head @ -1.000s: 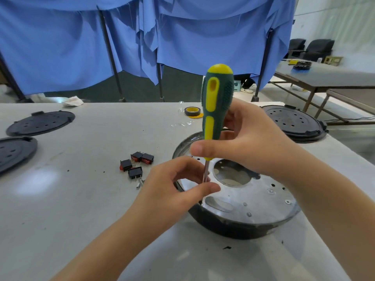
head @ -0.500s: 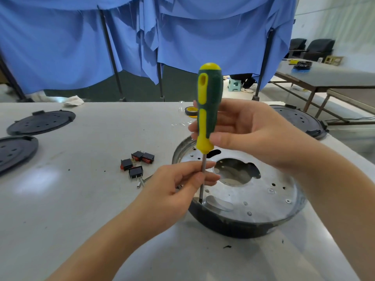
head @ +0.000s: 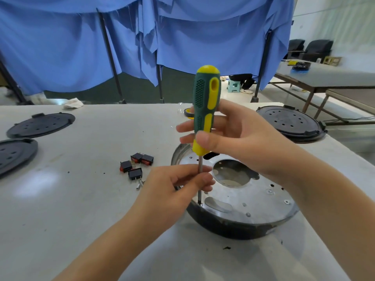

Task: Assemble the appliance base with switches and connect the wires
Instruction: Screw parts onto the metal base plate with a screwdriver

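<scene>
A round appliance base [head: 253, 201] with a shiny metal plate and black rim lies on the table in front of me. A green and yellow screwdriver [head: 206, 106] stands upright, its tip on the plate near the front-left rim. My right hand [head: 237, 138] grips the lower part of the handle. My left hand [head: 178, 189] pinches the steel shaft between thumb and fingers. Several black and red rocker switches [head: 136, 164] lie left of the base, with small screws [head: 140, 183] beside them. No wires are visible.
Two black perforated discs [head: 40, 124] lie at the table's left, another stack [head: 290, 123] at the far right. A yellow tape roll [head: 188, 113] sits behind the screwdriver. Blue curtains on poles hang beyond the table; another table stands far right.
The screwdriver has turned in my right hand, whose fingers have shifted on the handle. My left hand moved slightly up the shaft; the tip stays on the same spot of the plate.
</scene>
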Action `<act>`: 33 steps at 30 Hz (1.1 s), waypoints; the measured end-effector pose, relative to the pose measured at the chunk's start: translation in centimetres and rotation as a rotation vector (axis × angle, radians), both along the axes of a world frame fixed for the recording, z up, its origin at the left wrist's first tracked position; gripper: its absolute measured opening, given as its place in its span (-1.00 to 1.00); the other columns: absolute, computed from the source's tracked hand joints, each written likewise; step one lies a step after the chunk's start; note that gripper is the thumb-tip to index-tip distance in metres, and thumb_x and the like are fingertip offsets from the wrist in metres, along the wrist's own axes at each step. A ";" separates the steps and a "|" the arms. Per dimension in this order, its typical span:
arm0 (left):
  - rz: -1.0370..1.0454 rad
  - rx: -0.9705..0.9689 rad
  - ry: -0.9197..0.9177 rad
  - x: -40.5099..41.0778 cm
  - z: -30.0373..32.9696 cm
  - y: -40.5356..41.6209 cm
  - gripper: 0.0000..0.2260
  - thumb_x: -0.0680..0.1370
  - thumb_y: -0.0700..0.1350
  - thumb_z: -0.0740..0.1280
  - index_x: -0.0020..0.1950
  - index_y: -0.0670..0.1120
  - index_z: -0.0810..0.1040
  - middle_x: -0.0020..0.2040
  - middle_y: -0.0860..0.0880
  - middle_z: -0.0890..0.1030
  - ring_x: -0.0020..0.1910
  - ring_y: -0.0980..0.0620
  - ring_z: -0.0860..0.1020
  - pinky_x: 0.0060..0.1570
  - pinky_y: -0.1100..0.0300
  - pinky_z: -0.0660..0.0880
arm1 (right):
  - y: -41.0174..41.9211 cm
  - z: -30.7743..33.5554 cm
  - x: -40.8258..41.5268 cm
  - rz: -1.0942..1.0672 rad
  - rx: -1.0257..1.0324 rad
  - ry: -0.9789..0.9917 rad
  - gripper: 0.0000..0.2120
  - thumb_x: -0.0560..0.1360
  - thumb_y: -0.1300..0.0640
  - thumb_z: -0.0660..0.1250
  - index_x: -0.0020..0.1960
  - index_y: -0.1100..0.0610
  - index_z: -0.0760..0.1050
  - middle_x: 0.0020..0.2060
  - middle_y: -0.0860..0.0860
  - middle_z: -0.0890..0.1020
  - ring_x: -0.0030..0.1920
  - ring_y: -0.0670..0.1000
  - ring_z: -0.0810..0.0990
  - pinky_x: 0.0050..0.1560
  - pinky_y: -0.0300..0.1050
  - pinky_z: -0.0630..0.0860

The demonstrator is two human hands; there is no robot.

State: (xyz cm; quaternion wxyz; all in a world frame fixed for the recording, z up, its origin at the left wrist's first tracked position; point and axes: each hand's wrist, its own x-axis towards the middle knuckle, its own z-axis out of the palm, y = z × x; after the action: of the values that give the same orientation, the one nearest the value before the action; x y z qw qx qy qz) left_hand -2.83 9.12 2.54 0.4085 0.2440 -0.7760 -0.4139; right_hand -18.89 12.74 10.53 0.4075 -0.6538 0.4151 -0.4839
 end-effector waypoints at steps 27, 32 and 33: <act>0.086 -0.091 0.002 -0.2 0.2 -0.1 -0.86 0.42 0.03 0.38 -0.04 0.18 0.64 -0.20 0.16 0.69 -0.22 0.16 0.67 -0.13 0.28 0.59 | -0.1 0.2 -0.8 0.090 0.002 0.061 -0.57 0.52 0.33 0.25 0.36 0.13 0.35 0.16 0.05 0.63 0.18 0.00 0.60 0.16 -0.10 0.54; 0.042 -0.084 -0.032 0.1 0.0 -0.1 -0.84 0.51 -0.09 0.36 0.01 0.15 0.63 -0.19 0.15 0.70 -0.19 0.17 0.68 -0.11 0.32 0.58 | 0.0 0.0 -0.1 -0.031 -0.069 0.045 -0.61 0.34 0.28 0.44 0.16 0.23 0.50 -0.08 0.08 0.71 -0.04 0.03 0.70 -0.08 -0.21 0.59; 0.037 -0.084 -0.041 0.2 0.0 -0.1 -0.84 0.54 -0.12 0.35 0.03 0.12 0.63 -0.19 0.15 0.70 -0.18 0.17 0.68 -0.11 0.33 0.57 | 0.0 0.0 0.1 -0.084 -0.092 0.051 -0.59 0.28 0.23 0.49 0.10 0.24 0.51 -0.12 0.07 0.72 -0.09 0.03 0.71 -0.10 -0.19 0.61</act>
State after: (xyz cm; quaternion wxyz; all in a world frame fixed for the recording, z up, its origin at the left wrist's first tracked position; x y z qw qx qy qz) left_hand -2.64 9.02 2.50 0.4100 0.2492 -0.7963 -0.3684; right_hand -18.79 12.78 10.55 0.3457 -0.6660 0.4298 -0.5023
